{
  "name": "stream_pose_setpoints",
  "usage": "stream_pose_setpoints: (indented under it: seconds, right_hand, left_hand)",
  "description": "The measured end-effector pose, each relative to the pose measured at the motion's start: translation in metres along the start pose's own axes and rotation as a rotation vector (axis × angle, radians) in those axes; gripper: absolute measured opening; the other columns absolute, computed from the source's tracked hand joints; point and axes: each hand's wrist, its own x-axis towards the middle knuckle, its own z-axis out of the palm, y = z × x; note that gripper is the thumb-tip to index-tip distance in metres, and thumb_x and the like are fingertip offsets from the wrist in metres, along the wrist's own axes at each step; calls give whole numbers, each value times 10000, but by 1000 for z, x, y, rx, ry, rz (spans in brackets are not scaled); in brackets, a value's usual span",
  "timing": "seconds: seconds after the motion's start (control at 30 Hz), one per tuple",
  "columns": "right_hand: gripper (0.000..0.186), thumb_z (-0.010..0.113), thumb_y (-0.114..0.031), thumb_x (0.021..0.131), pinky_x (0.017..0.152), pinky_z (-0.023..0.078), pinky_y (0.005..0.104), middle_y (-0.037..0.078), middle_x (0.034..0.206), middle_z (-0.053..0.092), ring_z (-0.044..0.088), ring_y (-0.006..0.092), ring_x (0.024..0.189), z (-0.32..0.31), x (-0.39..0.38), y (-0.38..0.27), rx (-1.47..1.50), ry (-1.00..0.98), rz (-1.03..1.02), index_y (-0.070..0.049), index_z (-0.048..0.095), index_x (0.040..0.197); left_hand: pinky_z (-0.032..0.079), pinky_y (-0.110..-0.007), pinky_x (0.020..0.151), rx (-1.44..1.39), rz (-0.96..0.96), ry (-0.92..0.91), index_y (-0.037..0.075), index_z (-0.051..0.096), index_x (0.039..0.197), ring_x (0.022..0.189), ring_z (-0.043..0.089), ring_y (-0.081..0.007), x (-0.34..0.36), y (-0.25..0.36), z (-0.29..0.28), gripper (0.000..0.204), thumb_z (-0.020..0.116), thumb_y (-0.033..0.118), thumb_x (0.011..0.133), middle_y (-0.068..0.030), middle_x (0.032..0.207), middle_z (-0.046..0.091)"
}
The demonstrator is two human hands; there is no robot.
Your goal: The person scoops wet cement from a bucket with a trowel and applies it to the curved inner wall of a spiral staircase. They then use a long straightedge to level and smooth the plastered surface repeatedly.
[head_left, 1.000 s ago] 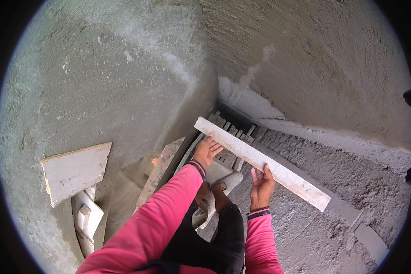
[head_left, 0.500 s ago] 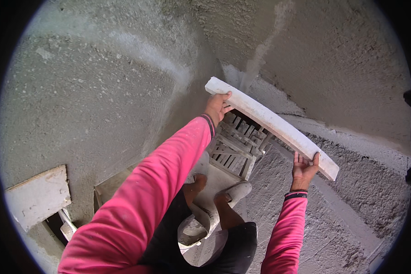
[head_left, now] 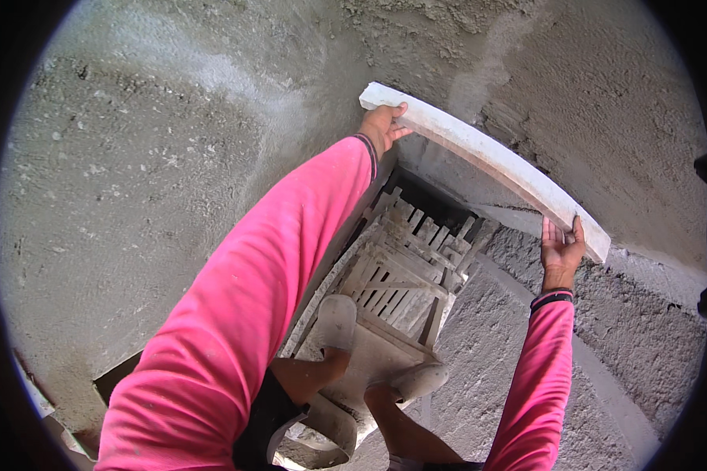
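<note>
A long, pale straightedge, caked with plaster, stretches between my two hands and slopes down to the right. My left hand grips it near its upper left end, thumb over the edge and fingers beneath. Near the lower right end my right hand holds it from below, with the thumb up against its face. The bar lies close against the rough grey plastered wall; I cannot tell whether it touches all along its length.
Another plastered wall meets the first in a corner. Below, my feet in pale shoes stand on a plaster-covered board beside a slatted wooden frame. A bucket sits behind my feet. Rough, plaster-strewn ground spreads to the right.
Both hands have carried the straightedge upward and to the right along the wall. The view has shifted, so more of the slatted frame shows and the board at lower left is mostly out of sight.
</note>
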Motion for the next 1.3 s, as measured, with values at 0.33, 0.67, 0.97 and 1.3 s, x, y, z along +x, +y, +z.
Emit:
stream_pose_setpoints:
  seconds: [0.33, 0.67, 0.97, 1.3]
  right_hand:
    - [448, 703, -84, 917, 1069, 484, 559, 228, 1280, 555, 570, 396, 1204, 8, 55, 31, -33, -92, -9, 101, 475, 1256]
    - [321, 684, -122, 946, 1063, 472, 573, 188, 1252, 571, 583, 362, 1168, 14, 85, 45, -70, -47, -3, 37, 563, 1198]
    - [376, 667, -79, 953, 1074, 442, 594, 185, 1313, 523, 562, 359, 1199, 37, 51, 28, -60, -59, -73, 36, 525, 1282]
    - [390, 670, -46, 938, 1092, 414, 600, 196, 1306, 523, 553, 381, 1218, 85, -26, -23, 22, -163, -191, 58, 511, 1279]
  left_hand:
    - [561, -552, 965, -59, 70, 41, -71, 478, 1336, 1150, 603, -400, 71, 3, -4, 451, 646, 24, 929, -223, 1276, 563]
    - [594, -535, 919, 21, 113, 47, -71, 490, 1309, 1121, 614, -378, 104, 18, -10, 412, 643, 11, 936, -188, 1270, 558]
    - [563, -522, 980, 57, 121, 33, -48, 507, 1273, 1145, 598, -346, 74, 43, -1, 377, 653, 21, 932, -168, 1216, 588]
    - [577, -499, 941, 22, 171, -107, -76, 512, 1254, 1127, 625, -373, -13, 107, 27, 366, 637, 2, 919, -203, 1199, 612]
